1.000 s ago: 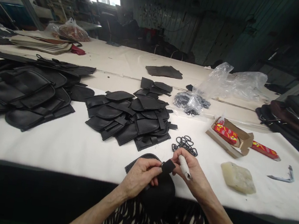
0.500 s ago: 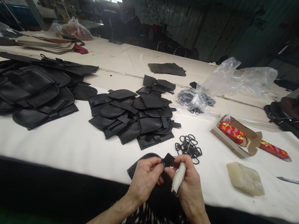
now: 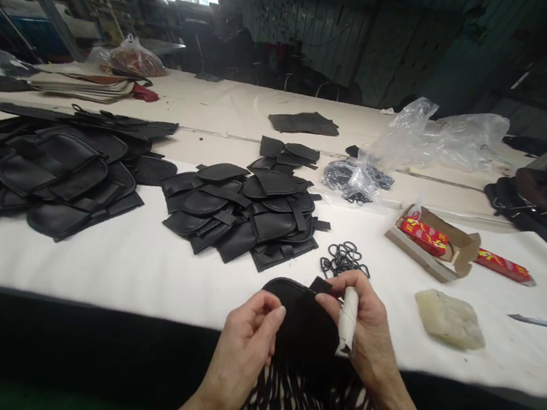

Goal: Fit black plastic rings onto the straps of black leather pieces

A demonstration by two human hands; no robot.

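A black leather piece [image 3: 305,327] with a curved, piped edge lies over the table's front edge, above my lap. My right hand [image 3: 364,318] pinches the short black strap tab [image 3: 319,285] at its top. A tool handle wrapped in white [image 3: 348,319] is also tucked in the right fingers; its working end is hidden. My left hand [image 3: 249,336] is beside the piece's left side, thumb and forefinger pressed together. Whatever they pinch, if anything, is too small to make out. Just beyond the right hand is a pile of black D-rings [image 3: 344,258].
Two heaps of similar black leather pieces [image 3: 237,210] lie to the left. On the right are an open cardboard box [image 3: 427,265] with red packets, a yellowish translucent block [image 3: 449,317] and a bent blade tool [image 3: 541,317]. Clear plastic bags [image 3: 443,140] lie farther back.
My left hand has let go near the tab and moved left and down, away from it. My right hand has shifted slightly right with the tab, uncovering more of the leather piece.
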